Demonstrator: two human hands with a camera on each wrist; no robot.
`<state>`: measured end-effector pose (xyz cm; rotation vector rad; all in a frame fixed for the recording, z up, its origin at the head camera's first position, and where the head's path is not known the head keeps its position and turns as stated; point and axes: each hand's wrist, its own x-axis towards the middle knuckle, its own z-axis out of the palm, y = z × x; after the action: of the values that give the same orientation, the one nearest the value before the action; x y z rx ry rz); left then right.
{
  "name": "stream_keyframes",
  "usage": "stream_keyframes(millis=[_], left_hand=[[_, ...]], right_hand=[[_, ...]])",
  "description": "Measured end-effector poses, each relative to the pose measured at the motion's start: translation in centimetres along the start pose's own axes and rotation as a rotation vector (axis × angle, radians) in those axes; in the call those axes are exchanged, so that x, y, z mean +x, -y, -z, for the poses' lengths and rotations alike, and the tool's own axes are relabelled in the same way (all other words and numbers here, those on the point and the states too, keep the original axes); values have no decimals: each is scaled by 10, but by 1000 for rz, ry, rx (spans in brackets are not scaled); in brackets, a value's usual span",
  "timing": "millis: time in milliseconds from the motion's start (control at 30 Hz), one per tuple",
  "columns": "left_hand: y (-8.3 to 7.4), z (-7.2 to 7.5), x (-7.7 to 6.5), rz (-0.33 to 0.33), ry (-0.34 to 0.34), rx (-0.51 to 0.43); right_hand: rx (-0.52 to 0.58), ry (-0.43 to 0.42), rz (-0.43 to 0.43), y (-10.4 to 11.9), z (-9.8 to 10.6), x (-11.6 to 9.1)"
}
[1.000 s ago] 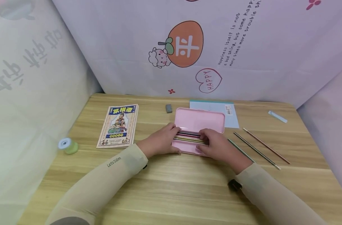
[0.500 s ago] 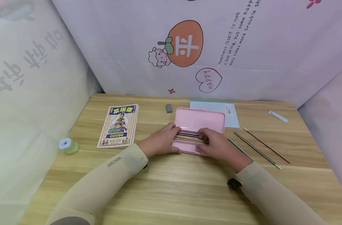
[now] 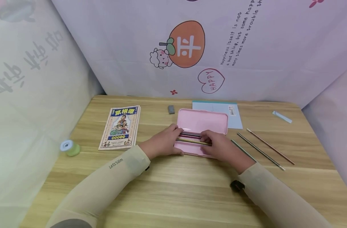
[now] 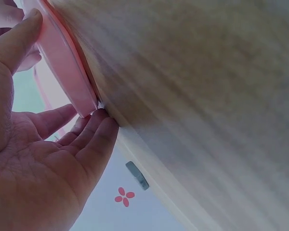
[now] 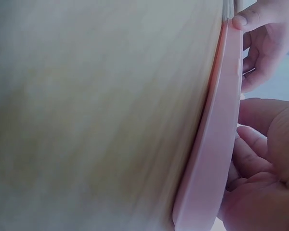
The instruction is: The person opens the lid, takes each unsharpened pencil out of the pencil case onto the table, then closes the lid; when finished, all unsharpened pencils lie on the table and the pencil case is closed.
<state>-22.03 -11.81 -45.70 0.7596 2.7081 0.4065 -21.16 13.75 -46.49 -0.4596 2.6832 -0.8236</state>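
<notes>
A pink pencil case (image 3: 202,121) lies on the wooden table with its lid raised toward the back wall. Several pencils (image 3: 190,135) lie lengthwise in its tray, one of them yellow along the front. My left hand (image 3: 164,142) grips the case's left end, thumb along the front side and fingers around the end, as the left wrist view shows. Over the tray's right part, my right hand (image 3: 219,146) has its fingers curled inside, with thumb and index finger pinching the yellow pencil near its right end. The right hand hides the pencils' right ends.
Right of the case lie a green pencil (image 3: 244,151), a dark pencil (image 3: 260,151) and a reddish pencil (image 3: 270,146). A light blue notebook (image 3: 236,120) lies partly behind the lid. Around are a grey eraser (image 3: 171,110), a book (image 3: 120,128), a green jar (image 3: 72,148) and a pale blue strip (image 3: 282,117).
The pencils at the front of the tray have shifted closer together, and the right thumb has tucked further into the case. The left hand and the case stay in place.
</notes>
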Motion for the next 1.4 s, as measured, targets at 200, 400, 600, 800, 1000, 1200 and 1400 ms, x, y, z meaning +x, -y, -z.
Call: stream_keyframes(millis=[200, 400, 600, 800, 1000, 1200, 1400], left_hand=[[0, 1, 0, -1, -2, 3], [-1, 1, -1, -4, -2, 6], [0, 1, -1, -6, -1, -1], [0, 1, -1, -7, -2, 0], [-1, 1, -1, -9, -3, 6], [-1, 1, -1, -5, -1, 5], [-1, 2, -2, -7, 2, 2]], right_hand=[[-26, 16, -28, 1, -1, 5], [-72, 27, -20, 1, -2, 6], [-104, 25, 4, 1, -2, 7], [-72, 24, -30, 3, -3, 6], [-32, 23, -37, 5, -4, 7], [-37, 20, -24, 6, -4, 7], [-14, 17, -31, 6, -5, 7]])
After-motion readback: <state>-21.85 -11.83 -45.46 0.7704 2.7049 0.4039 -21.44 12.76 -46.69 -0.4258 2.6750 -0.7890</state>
